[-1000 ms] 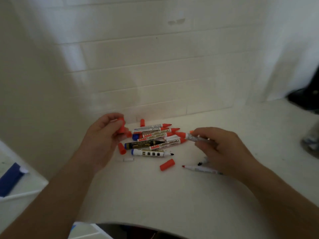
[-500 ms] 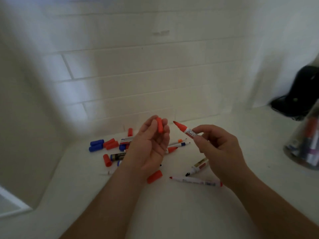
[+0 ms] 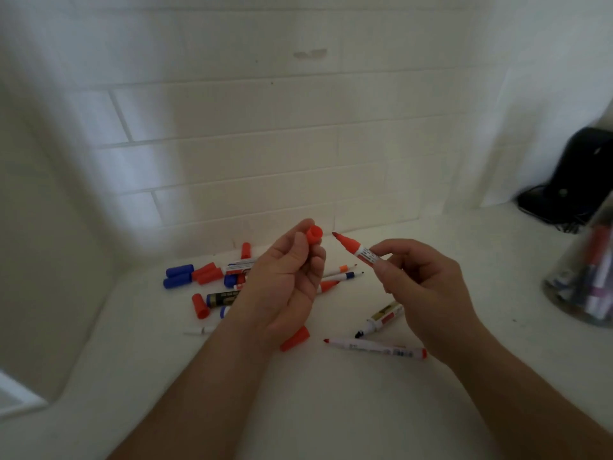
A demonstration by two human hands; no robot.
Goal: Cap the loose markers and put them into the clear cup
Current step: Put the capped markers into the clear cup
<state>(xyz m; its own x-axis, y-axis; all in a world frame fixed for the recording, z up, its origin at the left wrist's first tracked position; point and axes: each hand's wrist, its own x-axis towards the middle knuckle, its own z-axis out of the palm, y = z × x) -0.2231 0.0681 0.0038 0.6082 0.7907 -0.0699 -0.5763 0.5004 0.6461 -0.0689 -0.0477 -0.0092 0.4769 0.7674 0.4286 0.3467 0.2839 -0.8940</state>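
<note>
My left hand (image 3: pixel 285 277) pinches a red cap (image 3: pixel 313 234), its open end turned toward the right. My right hand (image 3: pixel 428 287) grips an uncapped red marker (image 3: pixel 356 249) whose tip points at the cap, a short gap between them. Both are raised above the white counter (image 3: pixel 331 393). Loose markers and caps lie below: blue caps (image 3: pixel 179 275), red caps (image 3: pixel 207 273), a red cap (image 3: pixel 295 338), a thin red pen (image 3: pixel 374 346) and a black-tipped marker (image 3: pixel 381 318). The clear cup (image 3: pixel 583 277) at the right edge holds several markers.
A white tiled wall (image 3: pixel 265 144) rises right behind the pile. A black object (image 3: pixel 577 180) sits at the back right behind the cup. A white side wall closes off the left.
Both hands lifted off the pile, the left with the red cap and the right with the red marker. The cap's open end now faces the marker tip.
</note>
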